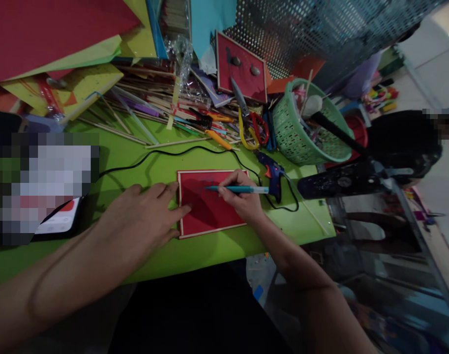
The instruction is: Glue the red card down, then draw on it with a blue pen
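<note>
A red card [198,219] edged with thin pale wooden sticks lies flat on the green table. My right hand [242,196] grips a teal pen [242,189], its tip over faint dark lines drawn on the card. Fingers apart, my left hand [143,216] rests on the table at the card's left edge, with one fingertip on the card. Just right of the card is a dark blue glue gun [274,174], whose black cord [165,153] runs left behind the card. A phone [62,219] with a lit screen is left of my left hand, partly blurred out.
Behind the card lie scissors [259,129], an orange-handled cutter [217,139] and many wooden sticks [135,98]. A green basket [301,142] full of items stands at the back right. Another red framed panel [242,81] leans behind. Coloured paper [54,37] piles up at the back left.
</note>
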A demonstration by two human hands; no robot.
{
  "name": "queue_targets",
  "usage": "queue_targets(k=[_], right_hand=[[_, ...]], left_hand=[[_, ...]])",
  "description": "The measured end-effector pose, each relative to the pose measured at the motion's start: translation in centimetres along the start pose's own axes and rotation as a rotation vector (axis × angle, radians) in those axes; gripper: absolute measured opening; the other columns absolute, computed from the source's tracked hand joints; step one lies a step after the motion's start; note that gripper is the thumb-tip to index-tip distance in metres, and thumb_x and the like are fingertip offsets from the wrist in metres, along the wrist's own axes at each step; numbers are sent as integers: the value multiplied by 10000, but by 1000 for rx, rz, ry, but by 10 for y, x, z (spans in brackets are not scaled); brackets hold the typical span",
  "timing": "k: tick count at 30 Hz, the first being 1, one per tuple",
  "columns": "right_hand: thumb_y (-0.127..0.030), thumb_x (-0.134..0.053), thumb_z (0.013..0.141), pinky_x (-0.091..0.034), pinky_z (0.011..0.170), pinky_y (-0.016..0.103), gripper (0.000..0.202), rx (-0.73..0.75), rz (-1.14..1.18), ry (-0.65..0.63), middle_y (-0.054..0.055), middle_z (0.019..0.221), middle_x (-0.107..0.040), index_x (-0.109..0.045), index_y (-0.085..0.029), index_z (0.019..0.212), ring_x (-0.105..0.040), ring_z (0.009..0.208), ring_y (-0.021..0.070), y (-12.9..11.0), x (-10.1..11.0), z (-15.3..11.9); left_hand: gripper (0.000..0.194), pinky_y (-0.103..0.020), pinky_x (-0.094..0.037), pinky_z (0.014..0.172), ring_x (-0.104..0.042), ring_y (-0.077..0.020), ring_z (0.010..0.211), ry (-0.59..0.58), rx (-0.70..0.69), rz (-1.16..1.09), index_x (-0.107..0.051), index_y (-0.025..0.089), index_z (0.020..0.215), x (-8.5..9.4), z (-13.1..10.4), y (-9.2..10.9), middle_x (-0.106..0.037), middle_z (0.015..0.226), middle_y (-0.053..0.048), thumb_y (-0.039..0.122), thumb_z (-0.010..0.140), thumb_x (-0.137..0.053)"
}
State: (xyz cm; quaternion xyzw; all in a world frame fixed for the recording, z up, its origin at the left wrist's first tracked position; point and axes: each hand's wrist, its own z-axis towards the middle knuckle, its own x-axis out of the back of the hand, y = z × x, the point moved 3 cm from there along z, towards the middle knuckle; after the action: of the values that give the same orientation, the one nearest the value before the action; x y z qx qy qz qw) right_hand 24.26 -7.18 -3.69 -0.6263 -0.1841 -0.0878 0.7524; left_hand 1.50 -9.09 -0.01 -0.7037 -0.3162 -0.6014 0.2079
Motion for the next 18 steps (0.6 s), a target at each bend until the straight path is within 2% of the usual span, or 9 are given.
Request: queue_targets(k=[6, 18], right_hand=[[-261, -697, 875, -439, 594, 258, 115, 6, 31, -25, -30, 714, -638, -596, -218, 841, -569, 631, 116, 0, -1, -1], [-283, -679, 863, -412, 577, 254, 131, -54, 14, -69, -24, 720, -634, -566, -225, 832, -555, 630, 119, 0, -4, -2]], left_hand=[[391, -453, -557, 768, -680, -347, 1110, -16, 6, 40, -722, 342, 1245, 5, -3, 1, -674, 1351, -142, 200, 888, -645], [374, -451, -531, 769, -671, -359, 1114, 16, -7, -7, -733, 329, 1227, 2, -2, 0, -671, 1354, -152, 219, 875, -668]])
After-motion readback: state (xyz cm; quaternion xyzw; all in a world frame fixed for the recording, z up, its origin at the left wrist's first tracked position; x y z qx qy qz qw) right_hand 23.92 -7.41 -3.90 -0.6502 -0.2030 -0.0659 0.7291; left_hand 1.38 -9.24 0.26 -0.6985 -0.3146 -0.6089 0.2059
